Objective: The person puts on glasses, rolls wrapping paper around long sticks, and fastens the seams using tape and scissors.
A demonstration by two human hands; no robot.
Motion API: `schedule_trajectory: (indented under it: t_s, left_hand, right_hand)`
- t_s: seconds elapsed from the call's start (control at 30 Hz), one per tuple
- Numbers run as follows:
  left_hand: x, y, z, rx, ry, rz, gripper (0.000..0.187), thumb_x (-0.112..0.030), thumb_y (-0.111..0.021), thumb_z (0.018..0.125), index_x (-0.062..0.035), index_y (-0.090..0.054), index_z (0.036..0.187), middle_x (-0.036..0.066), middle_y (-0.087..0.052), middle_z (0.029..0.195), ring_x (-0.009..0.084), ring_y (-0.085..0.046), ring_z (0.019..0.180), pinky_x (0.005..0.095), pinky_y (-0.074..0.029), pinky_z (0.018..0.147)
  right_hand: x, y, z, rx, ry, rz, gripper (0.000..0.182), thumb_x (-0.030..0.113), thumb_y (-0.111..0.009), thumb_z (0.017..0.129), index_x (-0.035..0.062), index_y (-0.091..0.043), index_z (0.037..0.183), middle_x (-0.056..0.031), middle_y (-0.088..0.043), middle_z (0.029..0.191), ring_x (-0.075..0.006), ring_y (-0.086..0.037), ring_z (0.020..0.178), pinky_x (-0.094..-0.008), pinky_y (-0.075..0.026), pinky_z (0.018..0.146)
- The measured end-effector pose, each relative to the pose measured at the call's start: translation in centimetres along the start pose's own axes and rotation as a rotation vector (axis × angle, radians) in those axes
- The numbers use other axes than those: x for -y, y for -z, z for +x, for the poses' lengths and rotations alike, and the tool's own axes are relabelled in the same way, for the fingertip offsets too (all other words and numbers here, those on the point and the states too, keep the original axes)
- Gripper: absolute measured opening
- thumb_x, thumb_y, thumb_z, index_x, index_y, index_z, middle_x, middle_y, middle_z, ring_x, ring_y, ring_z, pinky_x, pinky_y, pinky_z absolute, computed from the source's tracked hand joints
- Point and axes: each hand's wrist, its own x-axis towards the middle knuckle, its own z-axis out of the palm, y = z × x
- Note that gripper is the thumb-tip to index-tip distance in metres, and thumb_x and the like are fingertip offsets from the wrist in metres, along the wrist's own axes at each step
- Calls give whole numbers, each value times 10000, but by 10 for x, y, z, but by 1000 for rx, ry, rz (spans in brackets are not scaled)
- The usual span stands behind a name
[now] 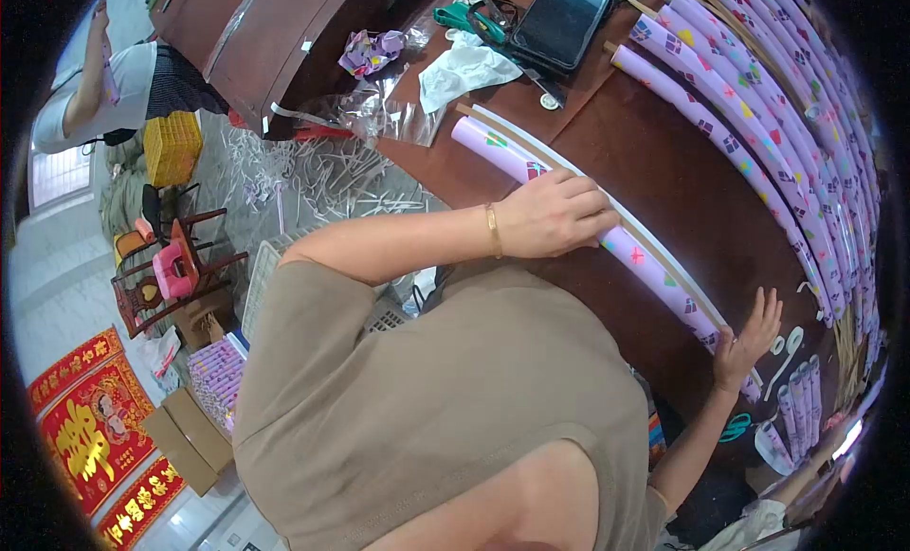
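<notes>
A long purple patterned roll point(640, 259) lies diagonally across the dark brown table point(664, 158), with a tan strip and a white edge along its far side. My left hand point(559, 215), with a bracelet at the wrist, is curled over the roll's middle, fingers bent and together. Near the roll's lower right end is my right hand point(749, 343), its fingers stretched out away from the roll and its thumb near the roll's edge. Its palm rests by the roll; whether it presses on it cannot be made out.
Many patterned rolls point(730, 125) are piled at the right. A black tablet point(561, 25), white cloth point(464, 72) and clear plastic point(398, 110) lie at the far side. Teal scissors point(736, 428) and short rolls point(801, 404) lie lower right. Another person point(95, 96) is at the upper left.
</notes>
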Motion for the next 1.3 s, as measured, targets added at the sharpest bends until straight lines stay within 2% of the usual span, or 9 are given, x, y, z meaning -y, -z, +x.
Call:
schedule_trajectory:
  t_s: [0.17, 0.43, 0.53, 0.7, 0.93, 1.07, 1.13, 1.2, 1.3]
  left_hand:
    - [0, 1, 2, 4, 6, 0, 468, -274, -745, 740, -121, -610, 1161, 18, -595, 1028, 193, -578, 964, 357, -469, 805]
    - [3, -5, 4, -33, -22, 47, 272, -287, -709, 782, -123, -638, 986, 3, -557, 887, 169, -563, 873, 322, -455, 738]
    - [2, -5, 3, 14, -11, 92, 372, -316, -724, 756, -119, -625, 1056, 6, -578, 938, 172, -575, 922, 317, -470, 777]
    - [4, -3, 8, 84, -43, 138, 372, -366, -721, 749, -121, -624, 1012, 2, -542, 884, 172, -554, 891, 320, -460, 750]
    - [9, -4, 14, 126, -45, 92, 412, -409, -715, 754, -119, -616, 1030, 1, -522, 866, 167, -539, 899, 335, -446, 735]
    - [7, 1, 9, 109, 0, 77, 461, -390, -732, 745, -109, -621, 1093, 27, -559, 922, 193, -563, 923, 355, -463, 763]
    - [8, 16, -2, -161, 110, -123, 488, -293, -753, 766, -93, -611, 1188, 70, -606, 1053, 247, -592, 990, 389, -483, 824]
    - [11, 32, -17, -457, 318, -75, 492, -227, -737, 778, -58, -583, 1214, 130, -617, 1084, 313, -593, 1033, 418, -474, 872]
    - [14, 60, -43, -717, 767, -141, 434, -113, -632, 871, 15, -532, 1274, 197, -612, 1157, 369, -585, 1047, 440, -474, 915]
  right_hand:
    - [3, 4, 2, 10, -8, 1, 869, 724, -245, 937, 57, -374, 1478, -182, -339, 1532, -409, -267, 1421, -538, -185, 1145]
    - [-6, 0, 4, 18, -2, 5, 867, 728, -271, 932, 55, -395, 1464, -196, -343, 1522, -414, -279, 1412, -550, -209, 1131]
    - [-3, 1, 5, 8, 6, 3, 854, 712, -287, 937, 39, -412, 1447, -211, -362, 1504, -427, -303, 1393, -541, -224, 1128]
    - [-10, -3, 2, -13, 42, 2, 808, 666, -327, 950, 25, -427, 1432, -223, -381, 1488, -436, -328, 1374, -530, -235, 1128]
    - [-16, -4, 5, -5, 15, -6, 650, 498, -429, 975, 46, -422, 1442, -220, -377, 1495, -429, -327, 1377, -530, -229, 1132]
    - [-16, -5, 4, 16, -11, 18, 744, 619, -371, 964, 54, -416, 1446, -208, -356, 1508, -417, -307, 1387, -534, -221, 1135]
    - [-15, -5, 3, 16, -10, 17, 737, 609, -376, 966, 51, -417, 1445, -211, -357, 1507, -417, -309, 1385, -535, -221, 1135]
    - [-14, -5, 1, 17, -19, 18, 730, 600, -381, 968, 47, -418, 1444, -215, -358, 1505, -418, -310, 1384, -535, -221, 1134]
    - [-14, -6, 0, -9, 12, 15, 639, 492, -427, 980, 42, -431, 1433, -229, -386, 1486, -419, -342, 1369, -522, -234, 1132]
